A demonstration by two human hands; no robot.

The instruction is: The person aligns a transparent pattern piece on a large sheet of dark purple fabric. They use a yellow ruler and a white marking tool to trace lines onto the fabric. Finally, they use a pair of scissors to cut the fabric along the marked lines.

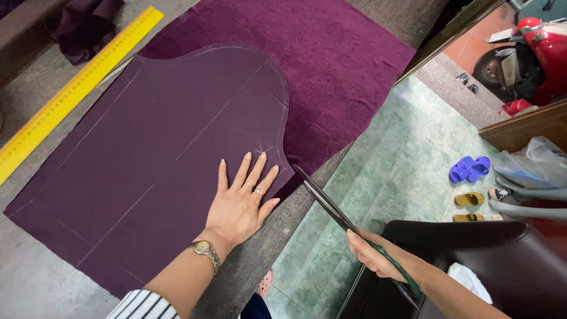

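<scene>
While the worktable (35, 277) carries it all | purple cloth (331, 65) beyond the fingers, cut piece (147, 165) on top | left hand (239, 204) spread flat, pinning the piece steady | right hand (375, 257) clamped around scissors (328, 204), blades near the left thumb.

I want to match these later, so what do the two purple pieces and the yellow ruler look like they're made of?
The cut piece under the left hand looks like smooth, matte woven cloth, marked with faint chalk lines. The cloth beneath it looks fuzzy, like velvet or fleece. The ruler looks like yellow-painted wood or plastic; I can't tell which.
</scene>
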